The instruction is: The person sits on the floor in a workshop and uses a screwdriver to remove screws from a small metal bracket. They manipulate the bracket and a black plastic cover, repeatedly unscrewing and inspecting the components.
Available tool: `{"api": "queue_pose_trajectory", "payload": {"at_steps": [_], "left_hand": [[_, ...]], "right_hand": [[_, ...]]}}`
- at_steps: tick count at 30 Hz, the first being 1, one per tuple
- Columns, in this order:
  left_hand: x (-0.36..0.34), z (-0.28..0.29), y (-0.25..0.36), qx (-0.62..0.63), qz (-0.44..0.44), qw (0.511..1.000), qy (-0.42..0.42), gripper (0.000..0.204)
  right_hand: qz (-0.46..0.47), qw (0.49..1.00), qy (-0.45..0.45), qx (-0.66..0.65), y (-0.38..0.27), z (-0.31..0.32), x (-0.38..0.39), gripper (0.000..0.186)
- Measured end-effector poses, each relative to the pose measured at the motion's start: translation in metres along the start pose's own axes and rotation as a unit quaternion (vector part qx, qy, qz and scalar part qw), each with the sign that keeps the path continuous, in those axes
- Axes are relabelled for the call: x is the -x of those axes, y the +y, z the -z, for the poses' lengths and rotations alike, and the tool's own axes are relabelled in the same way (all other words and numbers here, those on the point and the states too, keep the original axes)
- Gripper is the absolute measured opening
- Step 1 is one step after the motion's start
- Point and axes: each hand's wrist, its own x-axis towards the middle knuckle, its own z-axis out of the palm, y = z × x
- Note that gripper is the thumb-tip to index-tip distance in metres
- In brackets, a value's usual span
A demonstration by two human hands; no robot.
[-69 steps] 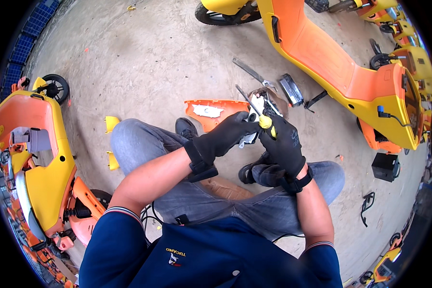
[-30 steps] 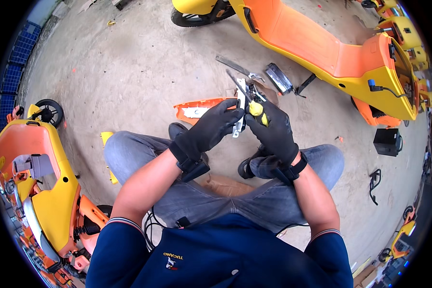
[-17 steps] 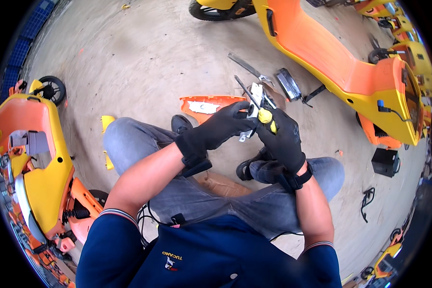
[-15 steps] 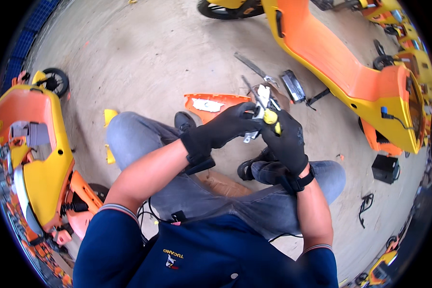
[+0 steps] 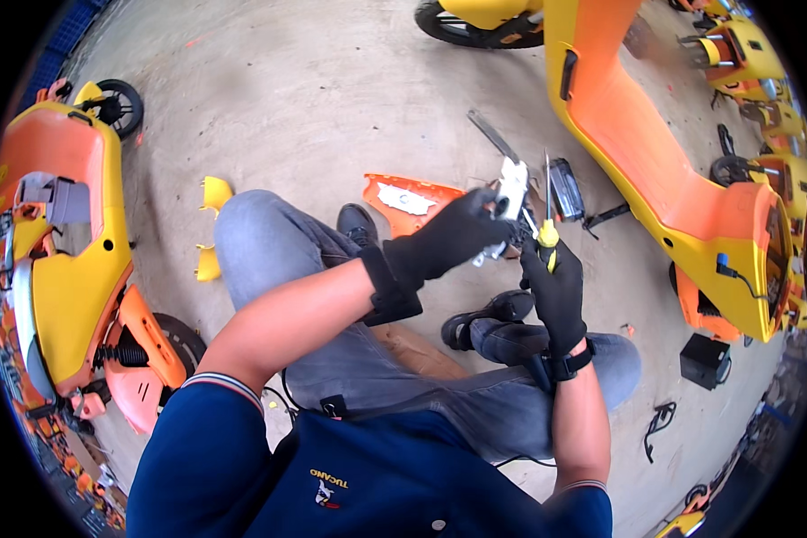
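Left hand apparently grips white part; shirt bears yellow lettering.

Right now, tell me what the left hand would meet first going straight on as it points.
The left hand would first meet the white part, right at its fingertips. Beyond, the line runs roughly toward the black case, though depth is unclear.

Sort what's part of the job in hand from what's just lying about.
In hand:
- white part, left hand
- yellow screwdriver, right hand

Seemingly just lying about:
- black box
- yellow pieces
- grey bar
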Motion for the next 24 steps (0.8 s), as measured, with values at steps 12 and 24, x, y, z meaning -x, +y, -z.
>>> {"api": "queue_pose_trajectory", "payload": {"at_steps": [12,24], "left_hand": [[-0.006,0.063,0.058,0.211,-0.250,0.944,0.037,0.029],[0.005,0.070,0.069,0.248,-0.232,0.937,0.077,0.031]], "right_hand": [[-0.134,0.978,-0.086,-0.133,0.051,-0.022,-0.032,0.014],[-0.166,0.958,-0.036,-0.232,0.102,-0.088,-0.084,0.012]]}}
